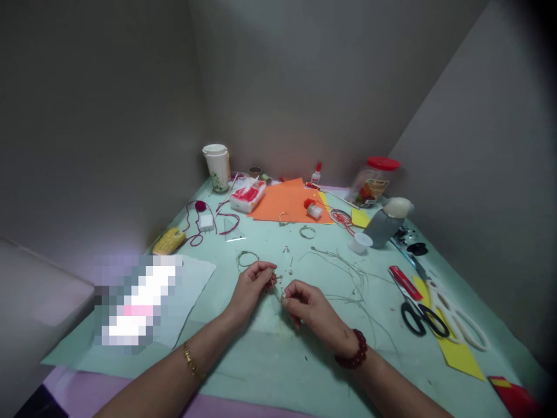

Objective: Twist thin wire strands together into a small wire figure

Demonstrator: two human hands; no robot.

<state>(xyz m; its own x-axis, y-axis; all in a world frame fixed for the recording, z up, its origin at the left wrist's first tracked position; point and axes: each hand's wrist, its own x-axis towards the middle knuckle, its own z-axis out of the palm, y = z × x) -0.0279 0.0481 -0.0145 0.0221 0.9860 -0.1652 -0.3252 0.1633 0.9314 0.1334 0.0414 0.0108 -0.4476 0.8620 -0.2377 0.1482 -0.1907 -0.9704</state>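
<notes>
My left hand [253, 285] is closed in a pinch over the middle of the table, on a thin greenish cord [275, 289] with a small reddish piece near the fingertips. My right hand [311, 309], just to its right, also pinches the cord. A bit of red shows below the right fingers; what it belongs to is hidden. Beyond my hands lie tiny light-coloured pieces [286, 249], too small to name. A coil of cord [248, 258] is behind my left hand, and long loose strands [359, 273] spread out behind and right of my right hand.
Black-handled scissors [413, 316] and white-handled scissors [461, 319] lie at the right. Behind them stand a grey bottle [385, 223], a small clear cup [361, 242] and a red-lidded jar [372, 181]. Orange paper [278, 200], a tissue pack [248, 195] and a lidded cup [216, 168] are farther back.
</notes>
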